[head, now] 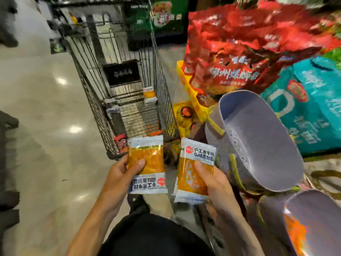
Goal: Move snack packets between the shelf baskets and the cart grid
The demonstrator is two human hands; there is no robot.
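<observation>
My left hand grips an orange-and-white snack packet with its thumb across the front, the label upside down. My right hand holds a second matching packet, label upright. Both packets hover just past the near end of the wire cart. Another orange packet leans against the cart's grid further in. To the right hangs a grey perforated shelf basket, its inside bare. A second grey basket lies lower right with an orange packet at its edge.
Large red snack bags and teal bags fill the shelf on the right. A yellow tray juts out beside the cart. Polished floor stretches to the left. Red packets lie at the cart's near corner.
</observation>
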